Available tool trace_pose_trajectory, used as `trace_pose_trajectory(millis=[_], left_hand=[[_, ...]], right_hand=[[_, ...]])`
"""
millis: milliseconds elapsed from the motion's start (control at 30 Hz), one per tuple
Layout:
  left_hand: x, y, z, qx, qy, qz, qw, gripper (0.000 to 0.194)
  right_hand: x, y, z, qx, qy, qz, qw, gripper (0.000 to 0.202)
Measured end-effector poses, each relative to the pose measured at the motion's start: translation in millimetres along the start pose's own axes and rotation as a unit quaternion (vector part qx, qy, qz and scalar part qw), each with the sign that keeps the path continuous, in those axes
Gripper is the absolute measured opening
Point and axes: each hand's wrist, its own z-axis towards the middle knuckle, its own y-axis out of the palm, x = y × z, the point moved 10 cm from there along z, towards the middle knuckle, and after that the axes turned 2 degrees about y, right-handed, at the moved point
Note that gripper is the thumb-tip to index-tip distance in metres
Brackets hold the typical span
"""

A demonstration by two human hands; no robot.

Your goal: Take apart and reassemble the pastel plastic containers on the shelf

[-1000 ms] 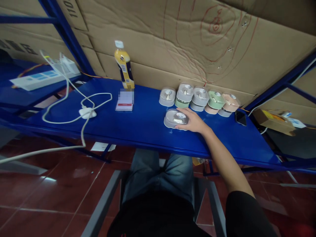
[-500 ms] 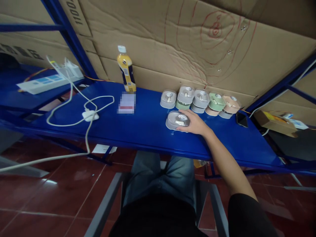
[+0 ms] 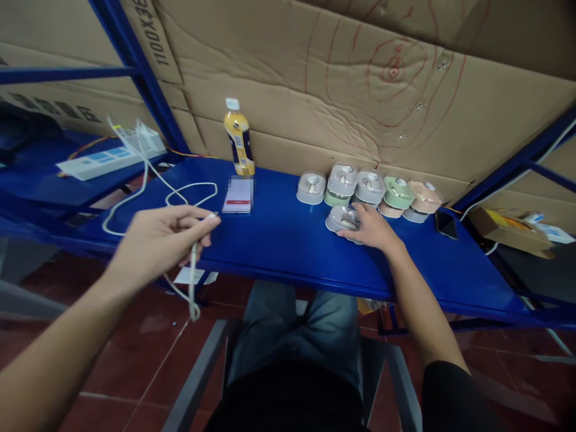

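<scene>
My right hand point(image 3: 371, 227) is wrapped round the right side of a small grey box with a clear domed lid point(image 3: 342, 219), low over or on the blue table. In my left hand point(image 3: 168, 237), thumb and fingers pinch together on a white cable point(image 3: 192, 276), which hangs down in a loop past the table's front edge. A small tip shows at the fingertips, too small to make out. Behind the grey box stands a row of similar lidded boxes in grey, green and peach, among them a green one point(image 3: 398, 189) and a single grey one point(image 3: 311, 188).
A yellow drink bottle point(image 3: 240, 144) stands at the back, with a phone point(image 3: 238, 195) lying in front of it. A dark phone point(image 3: 445, 224) lies at the right. Left is a power strip point(image 3: 105, 157) with cables; right, an open cardboard box point(image 3: 513, 231).
My left hand has come into view from the left, holding the white cable. The grey box has shifted to the right in my right hand. The camera view has moved slightly.
</scene>
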Motion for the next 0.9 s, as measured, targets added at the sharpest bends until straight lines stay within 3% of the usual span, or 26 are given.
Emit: trace_pose_trajectory(millis=[133, 200, 267, 433, 667, 767, 900], left_hand=[[-42.3, 28.3, 25.5, -0.030, -0.042, -0.015, 0.999, 0.036], [-67.6, 30.9, 36.6, -0.029, -0.049, 0.031, 0.998, 0.036], [-78.0, 32.3, 47.0, -0.014, -0.021, 0.091, 0.996, 0.036], [-67.4, 41.7, 57.6, 0.056, 0.072, 0.302, 0.949, 0.036], [-67.7, 53.9, 60.7, 0.056, 0.031, 0.368, 0.928, 0.030], [-67.0, 54.7, 60.9, 0.054, 0.016, 0.379, 0.924, 0.028], [-67.0, 55.9, 60.5, 0.054, 0.011, 0.393, 0.918, 0.029]], right_hand=[[-2.2, 6.2, 1.0, -0.002, 0.009, -0.031, 0.999, 0.098], [0.1, 10.2, 0.7, -0.016, 0.025, -0.046, 0.999, 0.099], [-0.2, 12.5, 0.5, -0.025, 0.034, -0.053, 0.998, 0.099], [-12.7, 11.3, 1.6, -0.019, 0.079, -0.072, 0.994, 0.093], [-55.8, 22.5, -6.1, -0.127, 0.030, -0.024, 0.991, 0.102], [-73.4, 5.5, 7.1, -0.085, 0.039, -0.006, 0.996, 0.096], [-96.9, -28.2, 60.6, 0.028, 0.086, 0.006, 0.996, 0.091]])
